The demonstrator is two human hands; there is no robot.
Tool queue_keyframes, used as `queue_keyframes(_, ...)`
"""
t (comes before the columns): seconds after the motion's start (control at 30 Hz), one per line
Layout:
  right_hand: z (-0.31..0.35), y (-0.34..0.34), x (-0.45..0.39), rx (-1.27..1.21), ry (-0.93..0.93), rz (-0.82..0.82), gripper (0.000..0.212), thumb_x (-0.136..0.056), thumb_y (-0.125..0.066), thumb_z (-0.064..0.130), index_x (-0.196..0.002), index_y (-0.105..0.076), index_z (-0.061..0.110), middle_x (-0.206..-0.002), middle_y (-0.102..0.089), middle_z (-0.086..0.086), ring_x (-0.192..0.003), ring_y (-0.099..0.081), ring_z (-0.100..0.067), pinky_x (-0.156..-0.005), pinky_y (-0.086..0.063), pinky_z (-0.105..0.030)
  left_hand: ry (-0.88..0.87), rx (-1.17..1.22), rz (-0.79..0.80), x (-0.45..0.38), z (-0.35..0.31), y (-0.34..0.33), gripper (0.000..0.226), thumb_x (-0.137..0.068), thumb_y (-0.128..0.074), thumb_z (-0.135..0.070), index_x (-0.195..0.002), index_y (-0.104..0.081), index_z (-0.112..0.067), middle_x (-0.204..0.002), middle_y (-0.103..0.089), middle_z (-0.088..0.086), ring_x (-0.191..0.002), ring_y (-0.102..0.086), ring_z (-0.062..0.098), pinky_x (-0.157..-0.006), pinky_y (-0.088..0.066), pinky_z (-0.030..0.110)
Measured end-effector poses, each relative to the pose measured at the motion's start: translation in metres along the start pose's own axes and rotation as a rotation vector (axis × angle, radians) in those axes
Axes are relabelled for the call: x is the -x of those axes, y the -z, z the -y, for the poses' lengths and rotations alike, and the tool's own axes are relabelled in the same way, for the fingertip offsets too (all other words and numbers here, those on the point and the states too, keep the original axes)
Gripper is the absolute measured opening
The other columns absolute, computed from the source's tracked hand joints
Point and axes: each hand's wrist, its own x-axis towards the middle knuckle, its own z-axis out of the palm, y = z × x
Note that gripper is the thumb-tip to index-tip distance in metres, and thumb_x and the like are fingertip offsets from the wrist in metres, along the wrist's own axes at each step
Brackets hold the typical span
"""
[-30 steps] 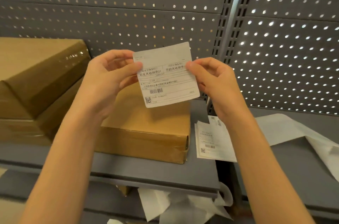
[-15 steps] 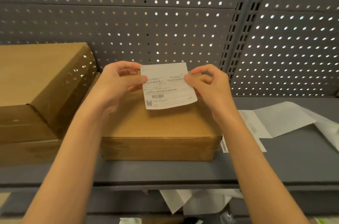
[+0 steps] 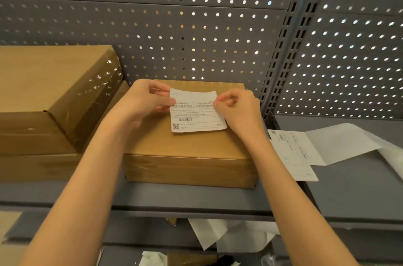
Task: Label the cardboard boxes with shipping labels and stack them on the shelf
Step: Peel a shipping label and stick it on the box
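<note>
A person's left hand (image 3: 148, 100) and right hand (image 3: 237, 108) pinch opposite side edges of a white shipping label (image 3: 196, 111), printed with a barcode and a QR code, over the top of a flat cardboard box (image 3: 187, 152). The box sits on a grey shelf (image 3: 174, 198) near its front edge. Two larger stacked boxes (image 3: 50, 100) stand at the shelf's left end. Loose label sheets (image 3: 294, 152) and backing paper (image 3: 344, 143) lie to the right, before a perforated back panel (image 3: 196, 26).
</note>
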Motion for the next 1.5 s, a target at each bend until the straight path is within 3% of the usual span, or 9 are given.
queue_keyframes(0.17,0.001,-0.002,-0.002,0.086,0.011,0.024,0.009,-0.085,-0.063,0.014,-0.089,-0.071,0.014,-0.063,-0.055,0.012,-0.063,-0.048,0.004,-0.059,-0.023,0.013,0.031,-0.016,0.034,-0.007,0.002,0.002,0.026,-0.08,-0.065,0.007,-0.105,-0.059,0.0,-0.092,-0.067,0.014,-0.077,-0.065,0.016,-0.055,-0.054,0.013)
queue_keyframes(0.4,0.002,-0.003,-0.007,0.116,-0.032,0.049,0.011,-0.085,-0.063,0.015,-0.088,-0.073,0.015,-0.062,-0.055,0.014,-0.07,-0.054,-0.003,-0.057,-0.036,-0.013,0.073,-0.053,0.056,-0.018,0.005,0.0,0.026,-0.08,-0.066,0.007,-0.104,-0.059,-0.001,-0.085,-0.067,0.009,-0.073,-0.065,0.016,-0.054,-0.054,0.013)
queue_keyframes(0.73,0.005,-0.004,-0.011,0.134,-0.059,0.057,0.012,-0.084,-0.064,0.01,-0.08,-0.075,0.008,-0.059,-0.056,0.012,-0.063,-0.053,-0.005,-0.071,-0.045,-0.025,0.095,-0.087,0.096,-0.022,0.003,0.0,0.017,-0.081,-0.064,0.008,-0.089,-0.058,-0.005,-0.082,-0.065,0.008,-0.068,-0.063,0.015,-0.048,-0.05,0.011)
queue_keyframes(0.87,0.005,-0.005,-0.014,0.121,-0.07,0.051,0.012,-0.084,-0.064,0.009,-0.078,-0.075,0.009,-0.059,-0.057,0.013,-0.062,-0.053,-0.005,-0.067,-0.043,-0.023,0.09,-0.126,0.095,-0.027,0.004,0.0,0.018,-0.08,-0.065,0.007,-0.093,-0.059,-0.004,-0.082,-0.066,0.009,-0.07,-0.065,0.016,-0.051,-0.053,0.013)
queue_keyframes(0.97,0.005,-0.007,-0.015,0.156,-0.062,0.056,0.013,-0.083,-0.063,0.007,-0.08,-0.074,0.001,-0.07,-0.068,-0.007,-0.069,-0.061,-0.016,-0.062,-0.05,-0.027,0.09,-0.165,0.099,-0.03,0.004,-0.001,0.017,-0.08,-0.066,0.007,-0.086,-0.058,-0.007,-0.081,-0.065,0.009,-0.067,-0.065,0.016,-0.052,-0.054,0.013)
queue_keyframes(1.07,0.006,-0.01,-0.018,0.205,-0.061,0.058,0.017,-0.08,-0.061,0.004,-0.089,-0.069,-0.009,-0.091,-0.068,-0.025,-0.09,-0.062,-0.035,-0.073,-0.054,-0.048,0.078,-0.252,0.099,-0.031,0.004,-0.003,0.017,-0.08,-0.066,0.005,-0.083,-0.058,-0.01,-0.081,-0.065,0.008,-0.067,-0.065,0.016,-0.057,-0.054,0.018)
queue_keyframes(1.13,0.007,-0.01,-0.021,0.235,-0.067,0.077,0.019,-0.08,-0.061,0.003,-0.092,-0.067,-0.011,-0.096,-0.067,-0.027,-0.093,-0.061,-0.038,-0.072,-0.052,-0.053,0.061,-0.302,0.107,-0.031,0.003,-0.003,0.017,-0.081,-0.066,0.005,-0.079,-0.059,-0.011,-0.08,-0.066,0.006,-0.066,-0.065,0.014,-0.058,-0.053,0.017)
queue_keyframes(1.27,0.009,-0.007,-0.023,0.248,-0.097,0.13,0.019,-0.081,-0.061,0.003,-0.092,-0.068,-0.012,-0.105,-0.066,-0.025,-0.098,-0.062,-0.036,-0.077,-0.052,-0.051,0.049,-0.405,0.126,-0.032,0.0,-0.005,0.016,-0.081,-0.067,0.002,-0.074,-0.061,-0.012,-0.079,-0.067,0.006,-0.068,-0.065,0.014,-0.062,-0.052,0.02)
queue_keyframes(1.5,0.011,-0.004,-0.027,0.253,-0.102,0.174,0.023,-0.083,-0.054,0.001,-0.097,-0.064,-0.016,-0.109,-0.064,-0.028,-0.105,-0.059,-0.039,-0.079,-0.05,-0.055,0.066,-0.494,0.136,-0.037,-0.003,-0.005,0.011,-0.08,-0.07,-0.002,-0.079,-0.062,-0.009,-0.086,-0.07,0.01,-0.071,-0.068,0.015,-0.069,-0.055,0.025)
